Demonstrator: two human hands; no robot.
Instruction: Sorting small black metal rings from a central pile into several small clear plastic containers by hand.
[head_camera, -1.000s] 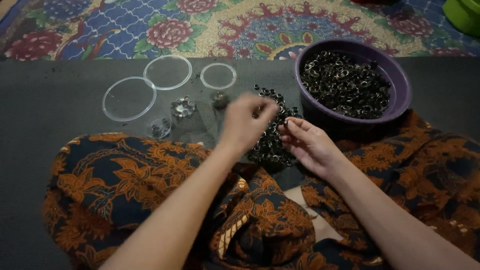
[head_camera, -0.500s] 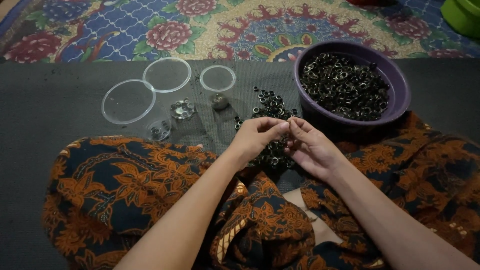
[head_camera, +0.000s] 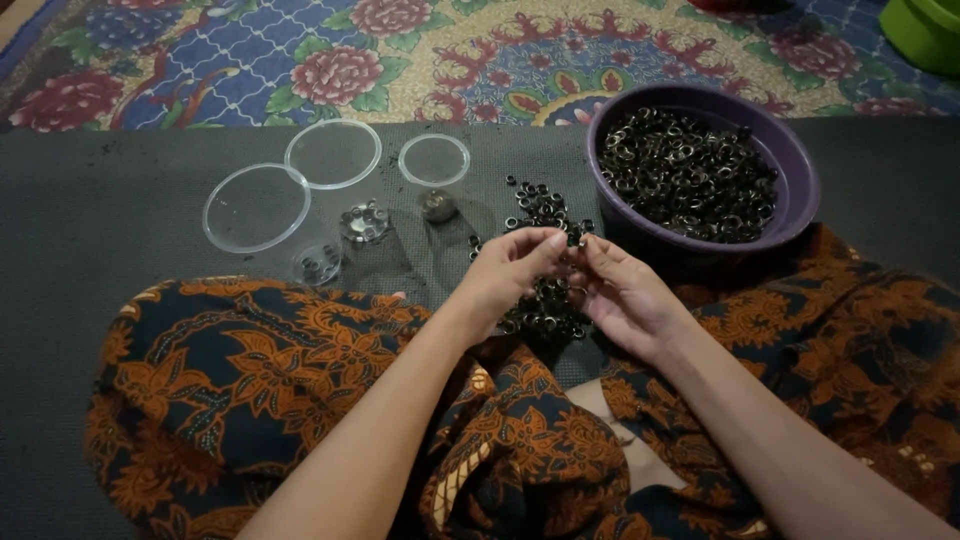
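Since half a second ago little is changed: the left hand (head_camera: 510, 272) and right hand (head_camera: 620, 295) are kept together over the eyelets (head_camera: 545, 255), fingertips pinched on something too small to tell. A grey mat (head_camera: 100, 220) carries a bowl (head_camera: 800, 190) and lids (head_camera: 256, 207); bare mat is seen leftward.

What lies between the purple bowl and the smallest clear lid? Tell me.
In the head view, a loose scatter of small dark rings lies on the grey mat between the purple bowl and the smallest clear lid.
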